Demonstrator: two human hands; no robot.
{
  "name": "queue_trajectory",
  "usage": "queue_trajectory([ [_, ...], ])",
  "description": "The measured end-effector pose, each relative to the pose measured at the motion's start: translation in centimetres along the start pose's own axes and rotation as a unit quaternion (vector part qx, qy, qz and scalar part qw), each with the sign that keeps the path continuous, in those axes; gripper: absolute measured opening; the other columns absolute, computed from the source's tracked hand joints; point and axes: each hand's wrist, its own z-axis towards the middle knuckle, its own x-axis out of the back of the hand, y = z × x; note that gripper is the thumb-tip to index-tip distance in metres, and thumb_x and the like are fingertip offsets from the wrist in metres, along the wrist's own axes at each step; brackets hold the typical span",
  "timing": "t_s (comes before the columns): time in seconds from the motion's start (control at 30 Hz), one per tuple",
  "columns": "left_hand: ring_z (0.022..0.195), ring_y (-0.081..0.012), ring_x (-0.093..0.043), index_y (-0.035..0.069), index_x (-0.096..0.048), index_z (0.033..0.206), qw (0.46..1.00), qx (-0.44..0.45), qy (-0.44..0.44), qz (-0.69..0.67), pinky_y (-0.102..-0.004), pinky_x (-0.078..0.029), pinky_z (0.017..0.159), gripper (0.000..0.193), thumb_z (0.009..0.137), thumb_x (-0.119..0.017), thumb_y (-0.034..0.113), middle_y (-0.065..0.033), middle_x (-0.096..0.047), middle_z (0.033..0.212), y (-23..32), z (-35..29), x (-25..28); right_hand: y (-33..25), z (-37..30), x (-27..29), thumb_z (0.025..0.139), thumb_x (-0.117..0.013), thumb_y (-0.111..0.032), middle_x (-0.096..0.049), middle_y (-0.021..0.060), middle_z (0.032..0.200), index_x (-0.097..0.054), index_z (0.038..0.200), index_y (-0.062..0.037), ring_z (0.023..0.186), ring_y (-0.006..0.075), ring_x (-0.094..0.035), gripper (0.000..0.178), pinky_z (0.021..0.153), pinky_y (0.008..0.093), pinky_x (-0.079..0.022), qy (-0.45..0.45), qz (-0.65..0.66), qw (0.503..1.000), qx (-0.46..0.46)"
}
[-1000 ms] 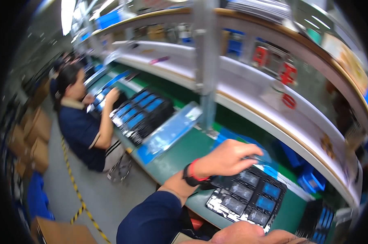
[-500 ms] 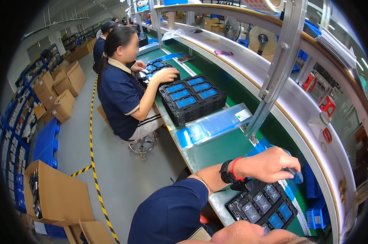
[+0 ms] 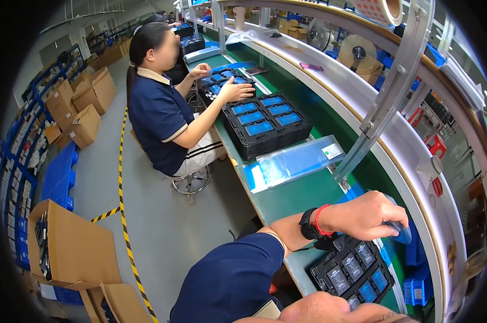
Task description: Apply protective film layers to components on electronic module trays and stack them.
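My left hand point(image 3: 370, 215) reaches over the far edge of a black tray, a dark watch and a red cord on its wrist. The fingers are closed on a piece of translucent blue film point(image 3: 400, 232), which hangs past the fingertips. Below the hand, the black tray point(image 3: 321, 269) holds several flat rectangular pieces in pockets. Some have dark printed faces point(image 3: 352, 267); others show a bright blue face point(image 3: 379, 279). The tray's near end is cut off from sight. My right hand is out of the picture.
Left of the tray lies a clear-blue sheet pack point(image 3: 292, 164) on the green bench. Beyond it stands a stack of black trays point(image 3: 267, 141), where a co-worker point(image 3: 162, 107) handles another tray. A metal post point(image 3: 389, 91) rises at the bench's back. Blue bins point(image 3: 418, 285) sit at right.
The whole view has shifted slightly, so the bench appears further right. My left hand keeps its grip on the film above the tray's edge. The co-worker's hands have moved apart over their tray.
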Motion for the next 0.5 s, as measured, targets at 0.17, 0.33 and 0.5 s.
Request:
queue_trajectory([
  [0.17, 0.065, -0.0273, -0.062, 0.001, -0.062, 0.095, 1.0, 0.02, 0.013, -0.02, -0.0316, -0.048, 0.057, 0.02, 0.076, -0.066, 0.007, -0.0123, -0.065, 0.082, 0.6, -0.4, 1.1, 0.6, -0.3, -0.7, 0.08, -0.058, -0.026, -0.049, 0.016, 0.051, -0.048, 0.058, -0.0041, 0.044, 0.0356, -0.047, 0.032, 0.043, 0.0446, -0.038, -0.013, -0.012, 1.0, -0.02],
  [0.33, 0.066, -0.0271, -0.063, 0.001, -0.062, 0.094, 0.999, 0.013, 0.024, -0.033, -0.0313, -0.049, 0.058, 0.019, 0.076, -0.066, 0.005, -0.0121, -0.065, 0.084, 0.8, 0.0, 1.5, 0.9, -0.2, -1.2, 0.079, -0.059, -0.028, -0.05, 0.0159, 0.052, -0.049, 0.058, -0.004, 0.044, 0.0351, -0.048, 0.033, 0.044, 0.0444, -0.039, -0.011, -0.023, 0.999, -0.036],
  [0.5, 0.071, -0.0273, -0.064, 0.0, -0.062, 0.094, 0.998, 0.015, 0.039, -0.038, -0.0309, -0.05, 0.062, 0.019, 0.075, -0.067, 0.003, -0.0126, -0.066, 0.086, 0.3, -0.2, 1.9, 0.3, 0.3, -0.9, 0.078, -0.058, -0.03, -0.052, 0.0161, 0.052, -0.05, 0.059, -0.0047, 0.045, 0.0365, -0.049, 0.033, 0.044, 0.0457, -0.04, -0.035, -0.03, 0.998, -0.037],
])
